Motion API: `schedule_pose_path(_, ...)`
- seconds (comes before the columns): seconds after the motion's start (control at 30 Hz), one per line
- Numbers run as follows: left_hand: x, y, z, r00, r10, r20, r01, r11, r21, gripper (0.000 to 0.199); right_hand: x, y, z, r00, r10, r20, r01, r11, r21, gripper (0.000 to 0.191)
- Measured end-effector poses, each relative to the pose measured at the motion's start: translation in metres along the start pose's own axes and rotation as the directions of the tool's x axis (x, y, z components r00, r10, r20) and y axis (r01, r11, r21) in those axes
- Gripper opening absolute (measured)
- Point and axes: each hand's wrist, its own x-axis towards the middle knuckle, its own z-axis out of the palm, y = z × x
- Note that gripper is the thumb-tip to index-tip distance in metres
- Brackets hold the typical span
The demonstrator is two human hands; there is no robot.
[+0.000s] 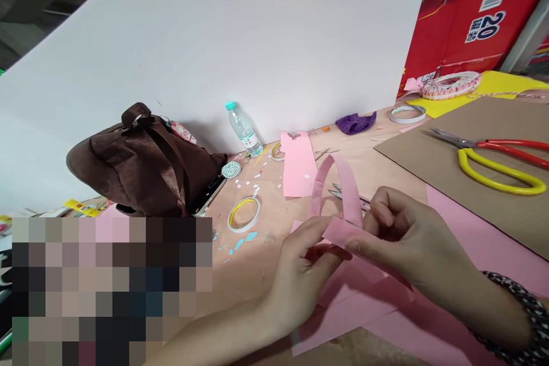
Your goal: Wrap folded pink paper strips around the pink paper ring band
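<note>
A pink paper strip point(349, 189) curves upward in a loop between my hands, its flat end turned toward me. My left hand point(302, 266) pinches the strip low on its left side, thumb and fingers closed. From the right, my right hand point(407, 234) grips the flat end with the thumb on top and the other fingers curled. Pink paper sheets point(317, 326) lie beneath both hands on the table. Behind the loop, the blades of scissors point(337, 190) show in part; the rest is hidden by the strip and my right hand.
Red-and-yellow-handled scissors point(493, 151) rest on brown board point(412, 151) at right. Tape rolls point(243, 213), a pink sheet point(295, 168), purple crepe paper point(355, 123) and a water bottle point(244, 128) stand or lie farther back. At left sits a brown bag point(128, 166) against a white panel point(257, 28).
</note>
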Motion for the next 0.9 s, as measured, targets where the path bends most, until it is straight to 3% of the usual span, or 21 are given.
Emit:
schedule_pose_path(0.1,0.000,0.000,0.000,1.000,0.004,0.013,-0.004,1.000,0.002,0.017,0.000,-0.002,0.001,0.999,0.039,-0.022,-0.039,0.999,0.014,0.054)
schedule_pose_path(0.4,0.000,-0.006,-0.003,0.996,0.068,0.051,-0.070,0.996,0.051,0.025,0.002,0.005,-0.002,0.988,0.128,0.082,-0.128,0.992,-0.002,0.033)
schedule_pose_path(0.53,-0.001,-0.009,-0.005,0.984,0.157,0.079,-0.159,0.987,0.016,0.022,0.001,0.008,-0.001,0.996,0.070,0.063,-0.067,0.997,-0.039,0.030)
schedule_pose_path(0.7,-0.002,-0.004,-0.006,0.953,0.298,0.049,-0.302,0.949,0.089,0.017,-0.002,0.010,0.000,0.999,0.016,0.040,-0.016,1.000,-0.001,0.025)
schedule_pose_path(0.9,-0.005,-0.001,-0.007,0.939,0.343,0.038,-0.344,0.939,0.027,0.019,-0.009,0.005,-0.002,0.988,-0.107,0.111,0.100,0.993,0.065,0.016)
